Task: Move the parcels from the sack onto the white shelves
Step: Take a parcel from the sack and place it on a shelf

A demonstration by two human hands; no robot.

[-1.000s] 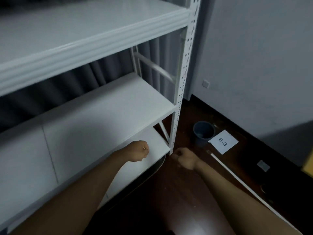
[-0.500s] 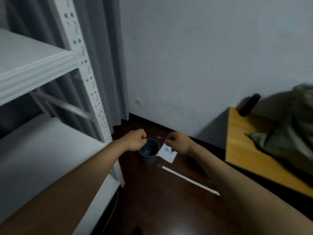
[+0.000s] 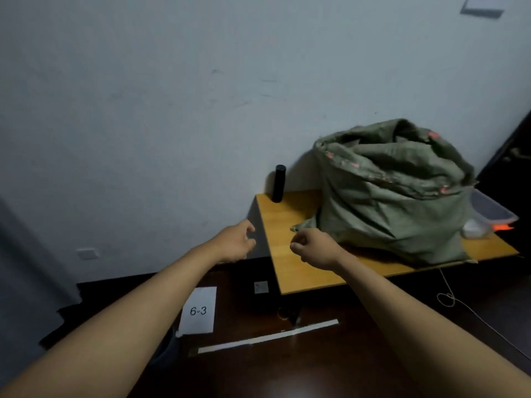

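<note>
Item: sack (image 3: 393, 193), one, olive-green woven cloth, top rolled down and crumpled, standing on the wooden table (image 3: 290, 225) against the wall. No parcel shows; the sack's contents are hidden by its folds.

Hands, two, both held out in the air, holding nothing. Left hand (image 3: 235, 244): left of the table's near-left edge, well apart from the sack, fingers loosely curled and slightly parted. Right hand (image 3: 313, 248): over the table's front-left part, near the sack's lower-left corner but not touching it, fingers curled in toward the palm.

Also on the table: one black cylinder (image 3: 278, 183), upright at the back-left corner, left of the sack; one clear plastic tub (image 3: 492, 209), right of the sack, partly hidden behind it.

On the dark floor, left of and below the table: one white sheet marked "6-3" (image 3: 198, 310); one white strip (image 3: 267, 336) lying flat; one thin string (image 3: 448, 297) hanging from the table's front edge.

Change from half a second earlier: the white shelves have left the view; the sack, then at the right edge, is now fully seen; the left hand's fist has loosened.
</note>
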